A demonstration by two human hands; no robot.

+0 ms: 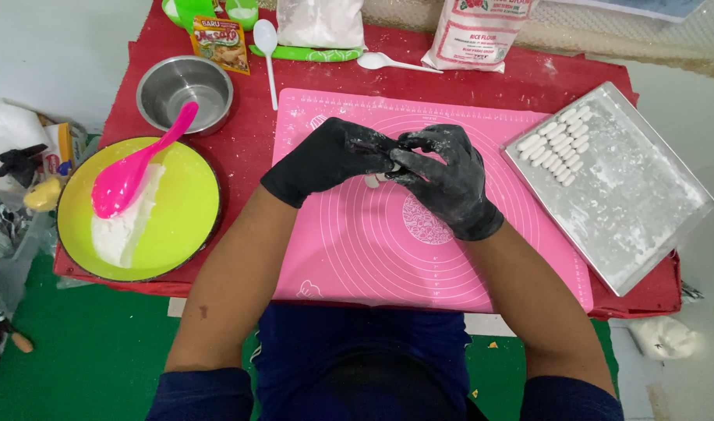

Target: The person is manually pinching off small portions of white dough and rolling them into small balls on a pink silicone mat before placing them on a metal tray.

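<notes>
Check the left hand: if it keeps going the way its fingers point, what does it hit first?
The left hand points rightward across the pink mat, fingers at the small white dough piece. Going straight on, it meets the right hand first, already touching it or nearly so. The metal tray lies well beyond.

A small white dough piece (378, 178) sits pinched above the pink mat.

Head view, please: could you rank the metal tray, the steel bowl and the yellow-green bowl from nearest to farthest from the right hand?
From the right hand:
1. Metal tray, just to its right.
2. Steel bowl, far upper left.
3. Yellow-green bowl, far left.
</notes>
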